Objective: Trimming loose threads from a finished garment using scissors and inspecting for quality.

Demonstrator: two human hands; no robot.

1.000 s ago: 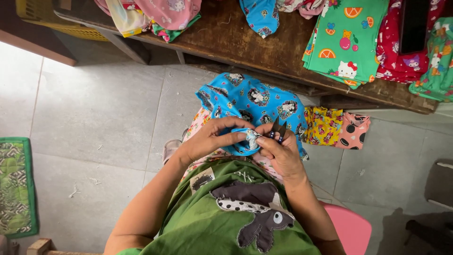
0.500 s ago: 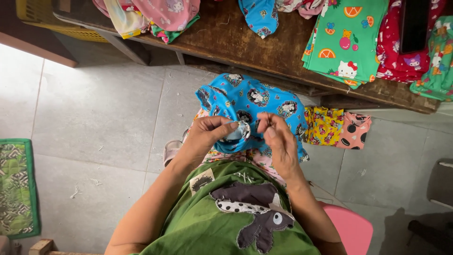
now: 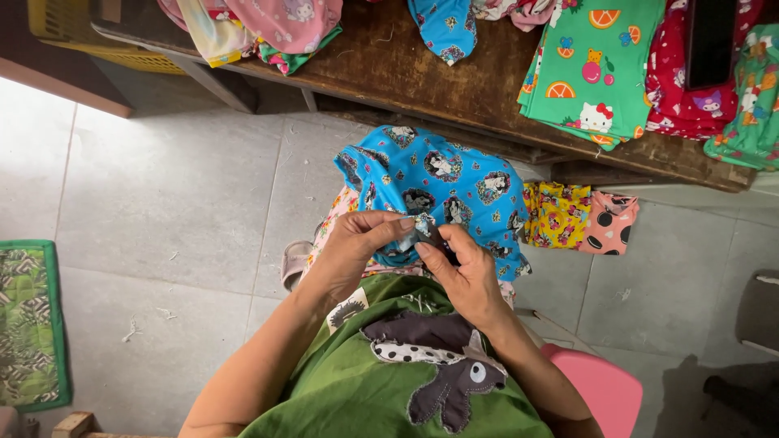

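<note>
A blue printed garment (image 3: 442, 182) lies over my lap, above my green shirt. My left hand (image 3: 361, 243) pinches a small fold of this blue fabric between thumb and fingers. My right hand (image 3: 462, 272) meets it from the right, fingers closed on the same fold; a small dark object shows between the fingertips but I cannot tell what it is. Both hands touch at the fabric's near edge.
A dark wooden table (image 3: 389, 61) runs across the top with folded clothes: a green printed piece (image 3: 592, 69), a red one (image 3: 690, 97), pink ones (image 3: 276, 20). Yellow and salmon cloths (image 3: 580, 215) lie on the tiled floor. A green mat (image 3: 28, 324) sits left, a pink stool (image 3: 600, 389) under me.
My hands shifted slightly along the blue fabric's edge; the right hand turned lower and closer to the left, still working the same fold.
</note>
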